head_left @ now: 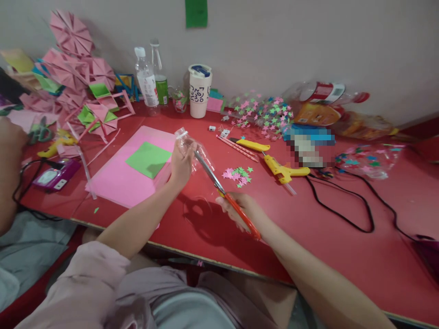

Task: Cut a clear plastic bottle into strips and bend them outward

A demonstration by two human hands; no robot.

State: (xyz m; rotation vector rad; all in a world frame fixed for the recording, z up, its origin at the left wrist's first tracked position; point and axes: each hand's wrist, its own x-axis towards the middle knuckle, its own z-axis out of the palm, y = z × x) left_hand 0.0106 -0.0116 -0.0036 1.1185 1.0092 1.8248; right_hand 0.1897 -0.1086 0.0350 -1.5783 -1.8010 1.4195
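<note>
My left hand (182,167) grips a clear plastic bottle piece (203,154), its narrow neck end showing above the fingers. In my right hand (252,208) is a pair of scissors (238,211) with red-orange handles and long metal blades. The blades point up and left, with their tips by my left hand and against or very near the clear plastic; I cannot tell whether they cut into it. Just beyond the scissors lies a small pile of pink and green paper stars (238,176). Left of my left hand, a green square sheet (148,160) rests on pink paper (118,183).
A yellow glue gun (283,170), a yellow-handled cutter (254,145) and black cords (368,214) lie right. Bottles (148,87), a white tumbler (200,93) and star-filled plastic (274,116) line the wall. Pink folded-paper pieces (72,68) pile left, near another person's arm (10,169).
</note>
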